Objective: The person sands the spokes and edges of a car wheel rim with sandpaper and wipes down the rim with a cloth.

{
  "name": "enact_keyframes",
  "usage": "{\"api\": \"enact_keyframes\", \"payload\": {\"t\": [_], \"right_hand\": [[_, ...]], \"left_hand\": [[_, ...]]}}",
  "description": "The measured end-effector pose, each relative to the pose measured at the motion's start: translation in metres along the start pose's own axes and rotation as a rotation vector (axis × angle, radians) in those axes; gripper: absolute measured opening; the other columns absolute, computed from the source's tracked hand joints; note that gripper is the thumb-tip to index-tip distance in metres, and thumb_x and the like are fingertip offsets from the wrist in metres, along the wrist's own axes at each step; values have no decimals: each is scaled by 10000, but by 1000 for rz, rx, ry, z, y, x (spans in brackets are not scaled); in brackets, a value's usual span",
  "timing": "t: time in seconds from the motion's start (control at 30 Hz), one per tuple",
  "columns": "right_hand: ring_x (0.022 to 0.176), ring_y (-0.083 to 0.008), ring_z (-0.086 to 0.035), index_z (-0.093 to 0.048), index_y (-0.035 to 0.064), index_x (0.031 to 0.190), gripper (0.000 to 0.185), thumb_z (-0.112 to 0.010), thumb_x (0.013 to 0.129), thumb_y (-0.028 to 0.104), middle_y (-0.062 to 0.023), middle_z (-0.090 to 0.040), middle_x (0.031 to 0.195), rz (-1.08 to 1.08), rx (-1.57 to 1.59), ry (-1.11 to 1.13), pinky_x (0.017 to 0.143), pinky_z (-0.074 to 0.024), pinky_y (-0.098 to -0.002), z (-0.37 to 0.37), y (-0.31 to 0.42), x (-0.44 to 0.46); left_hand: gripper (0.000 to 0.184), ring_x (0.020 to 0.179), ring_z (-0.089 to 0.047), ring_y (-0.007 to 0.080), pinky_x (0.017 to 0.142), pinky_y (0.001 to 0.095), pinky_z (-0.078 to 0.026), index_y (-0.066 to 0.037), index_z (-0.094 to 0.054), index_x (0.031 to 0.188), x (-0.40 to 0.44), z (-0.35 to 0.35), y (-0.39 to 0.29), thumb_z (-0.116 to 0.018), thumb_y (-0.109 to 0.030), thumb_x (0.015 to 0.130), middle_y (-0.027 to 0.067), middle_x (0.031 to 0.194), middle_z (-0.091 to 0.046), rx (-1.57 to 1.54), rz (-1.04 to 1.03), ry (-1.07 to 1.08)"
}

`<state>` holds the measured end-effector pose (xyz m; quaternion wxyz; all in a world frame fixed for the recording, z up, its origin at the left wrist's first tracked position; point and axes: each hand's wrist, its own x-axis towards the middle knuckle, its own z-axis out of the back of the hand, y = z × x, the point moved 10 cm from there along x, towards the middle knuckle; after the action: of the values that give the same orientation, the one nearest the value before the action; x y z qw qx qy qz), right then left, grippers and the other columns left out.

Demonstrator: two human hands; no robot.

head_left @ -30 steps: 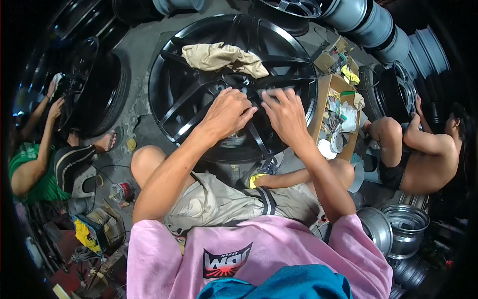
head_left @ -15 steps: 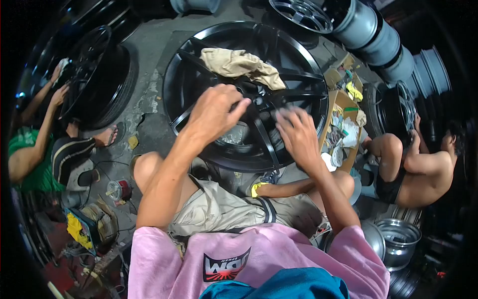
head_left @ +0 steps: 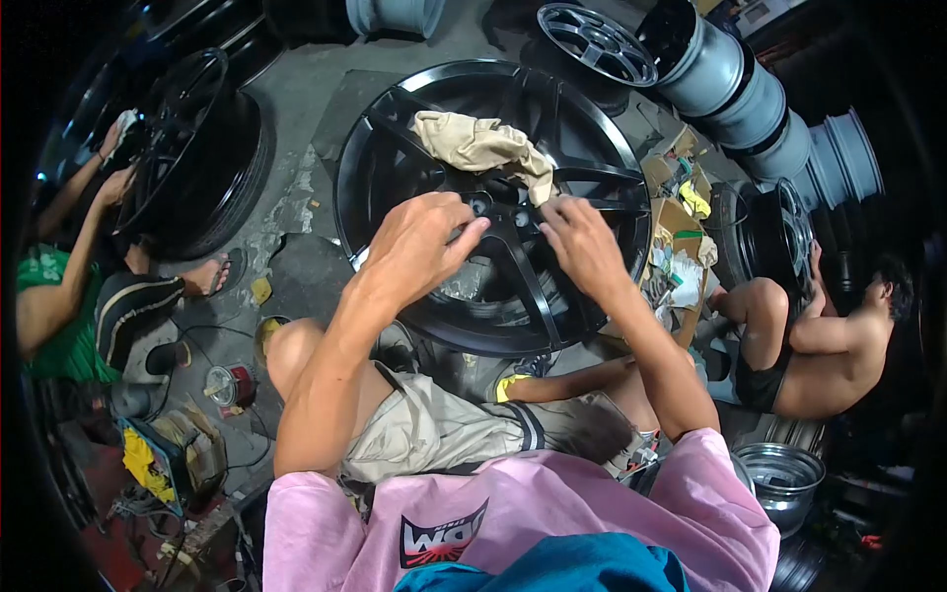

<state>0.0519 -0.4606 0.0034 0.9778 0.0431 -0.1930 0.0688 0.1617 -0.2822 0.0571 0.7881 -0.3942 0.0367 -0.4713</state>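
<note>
A large black wheel rim [head_left: 533, 296] with several spokes lies face up in front of me. Over its left side, near the hub, hovers or rests my left hand [head_left: 419, 247], thumb apart from its bent fingers and nothing visible between them; its fingertips are partly hidden. A crumpled beige cloth [head_left: 469, 143] is draped across the upper spokes. Its lower end meets the fingertips of my right hand [head_left: 587, 247], which are closed on it, slightly blurred, right of the hub.
Cardboard boxes [head_left: 681, 232] of small items stand right of the wheel. Grey rims [head_left: 710, 59] are stacked at upper right. A person [head_left: 829, 340] sits at right beside a rim; another person [head_left: 64, 306] wipes a wheel [head_left: 182, 148] at left. A tin [head_left: 230, 385] stands lower left.
My right hand has moved in toward the hub and met the cloth's end, which now bends downward. My left hand keeps about the same pose. The whole view has shifted slightly.
</note>
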Motion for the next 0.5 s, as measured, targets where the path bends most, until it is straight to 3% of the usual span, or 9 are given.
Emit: {"api": "enact_keyframes", "payload": {"t": [0.07, 0.13, 0.17, 0.27, 0.47, 0.5], "right_hand": [[1123, -353, -675, -734, -5, 1282, 316, -715, 1053, 212, -160, -708, 1110, -23, -59, 47, 1026, -528, -471, -14, 1, 7], [1141, -342, -654, -736, -28, 1270, 334, -707, 1053, 224, -168, -695, 1126, -247, -176, 232, 1009, -526, -462, -38, -25, 17], [1146, -333, -635, -732, -42, 1254, 341, -708, 1043, 224, -170, -687, 1132, -249, -169, 247, 1012, -519, -465, -45, -22, 19], [1100, -334, -635, -725, -6, 1151, 235, -700, 1044, 202, -143, -666, 1122, -45, -237, -88, 977, -512, -484, -21, 23, 13], [1158, -325, -609, -715, -33, 1218, 315, -703, 1041, 227, -135, -648, 1128, -304, -277, 138, 1048, -476, -465, -45, -2, 20], [1191, -326, -619, -726, -16, 1229, 292, -700, 1042, 207, -144, -670, 1196, -308, -237, 152, 1073, -473, -475, -43, 6, 16]], "left_hand": [[225, 838, -706, 418, 774, 476, -559, 46, -792, 979, 1, 2, -14, -766, -175, 1017, 195, 900, -728, 24, -56, -6], [241, 867, -708, 419, 792, 478, -561, 45, -785, 977, -1, 3, -13, -758, -190, 1023, 197, 905, -725, 9, -27, 13], [238, 868, -709, 419, 790, 479, -560, 44, -785, 975, -2, 2, -12, -760, -188, 1021, 196, 906, -725, -1, -31, 7], [231, 853, -714, 417, 778, 482, -560, 40, -794, 974, -2, 4, -6, -769, -186, 1016, 192, 907, -733, 22, -55, -10], [236, 850, -725, 415, 770, 481, -564, 31, -801, 965, -6, -5, 5, -771, -196, 1021, 185, 900, -739, -8, -3, 30], [225, 880, -727, 425, 789, 480, -572, 22, -801, 992, -6, -4, 2, -773, -200, 1017, 188, 934, -744, 4, -15, 48]]}}
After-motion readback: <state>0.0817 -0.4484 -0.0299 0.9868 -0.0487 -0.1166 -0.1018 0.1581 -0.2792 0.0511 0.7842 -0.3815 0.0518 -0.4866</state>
